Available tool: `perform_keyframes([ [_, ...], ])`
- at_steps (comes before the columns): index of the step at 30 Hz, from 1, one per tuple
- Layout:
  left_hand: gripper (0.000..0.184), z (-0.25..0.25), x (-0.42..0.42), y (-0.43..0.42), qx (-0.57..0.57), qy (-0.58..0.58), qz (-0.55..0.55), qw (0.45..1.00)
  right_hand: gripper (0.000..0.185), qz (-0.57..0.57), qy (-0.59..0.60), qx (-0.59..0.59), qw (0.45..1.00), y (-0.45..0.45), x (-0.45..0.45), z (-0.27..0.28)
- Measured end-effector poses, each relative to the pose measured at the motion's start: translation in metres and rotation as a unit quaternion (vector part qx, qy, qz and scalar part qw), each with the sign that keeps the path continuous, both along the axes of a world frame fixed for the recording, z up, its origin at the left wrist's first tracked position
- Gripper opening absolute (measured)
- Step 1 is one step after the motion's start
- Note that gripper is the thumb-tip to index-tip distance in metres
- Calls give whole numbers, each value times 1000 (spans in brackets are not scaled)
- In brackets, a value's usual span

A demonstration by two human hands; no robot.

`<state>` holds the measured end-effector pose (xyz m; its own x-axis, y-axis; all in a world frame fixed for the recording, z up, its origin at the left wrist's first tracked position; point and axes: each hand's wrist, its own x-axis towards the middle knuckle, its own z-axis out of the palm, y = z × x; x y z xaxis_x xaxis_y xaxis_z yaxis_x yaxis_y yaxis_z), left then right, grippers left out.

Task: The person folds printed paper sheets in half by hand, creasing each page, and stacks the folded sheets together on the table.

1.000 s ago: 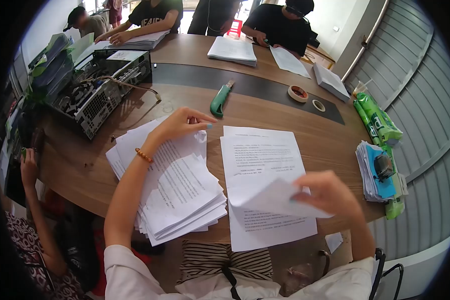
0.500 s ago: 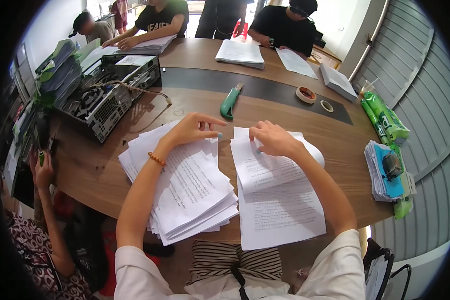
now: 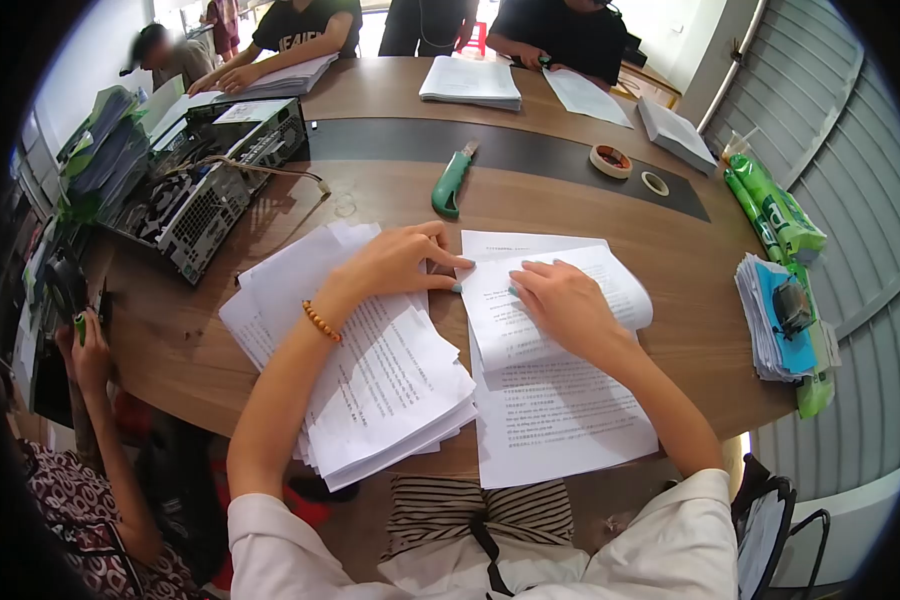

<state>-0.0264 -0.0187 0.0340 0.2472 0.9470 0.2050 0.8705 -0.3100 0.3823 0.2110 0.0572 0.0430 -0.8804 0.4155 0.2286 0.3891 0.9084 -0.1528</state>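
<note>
Paper (image 3: 570, 430) lies right beneath your right hand (image 3: 570, 310), long side running away from you; those fingers rest loosely spread on its turned-back leaf (image 3: 505, 320). Your left hand (image 3: 395, 262) meets the left edge, thumb and forefinger parted. Leftward, the surface (image 3: 700, 290) carries a stack (image 3: 370, 400); beyond, a green cutter (image 3: 451, 186) and people across (image 3: 560, 35).

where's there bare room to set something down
Widest: the brown wooden tabletop right of the white printed sheets, between the round tan tape roll and the near edge. Smaller: between the open metal computer case and green-handled knife. Crowded: the near middle, with the loose white paper pile, left hand and right hand.
</note>
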Motion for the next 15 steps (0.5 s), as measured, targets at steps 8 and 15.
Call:
perform_keyframes([
  [8, 42, -7, -5, 4, -1, -20, 10, 1000, 38, 5, -17, 38, 999, -29, 32, -9],
  [15, 43, -3, -4, 3, -6, -51, -4, 999, 38, -5, -27, 38, 999, -24, 32, -15],
])
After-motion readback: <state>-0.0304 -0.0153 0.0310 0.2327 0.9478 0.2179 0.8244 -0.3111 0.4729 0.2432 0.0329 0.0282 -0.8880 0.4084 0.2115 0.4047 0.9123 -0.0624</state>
